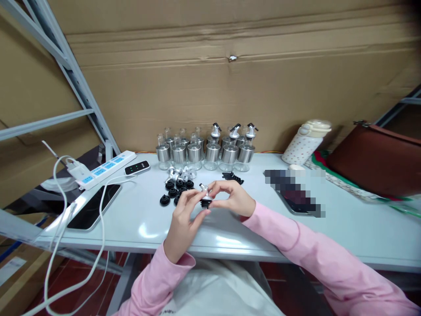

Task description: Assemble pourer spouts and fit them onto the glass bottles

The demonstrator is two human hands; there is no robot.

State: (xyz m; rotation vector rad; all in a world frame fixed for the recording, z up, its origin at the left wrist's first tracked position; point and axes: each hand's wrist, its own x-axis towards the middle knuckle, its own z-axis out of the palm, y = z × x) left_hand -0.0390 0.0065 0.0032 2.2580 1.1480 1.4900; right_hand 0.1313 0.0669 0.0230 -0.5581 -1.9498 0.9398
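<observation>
Both hands meet above the white table (pixel 138 219), pinching one small pourer spout (pixel 204 195) with a silver nozzle and a black stopper base. My left hand (pixel 184 219) grips it from the left with thumb and fingers. My right hand (pixel 230 197) pinches it from the right. Just behind the hands lie loose black stoppers (pixel 174 189) and silver spout pieces (pixel 179 174). Further back stand several glass bottles with steel collars (pixel 194 153); three of them at the right (pixel 234 147) carry fitted spouts.
A white power strip (pixel 105 169) with cables, a small black device (pixel 137 167) and a dark phone (pixel 94 206) lie at the left. A blurred-out phone (pixel 296 197), a dotted flask (pixel 305 140) and a brown bag (pixel 375 160) sit at the right. Cardboard wall behind.
</observation>
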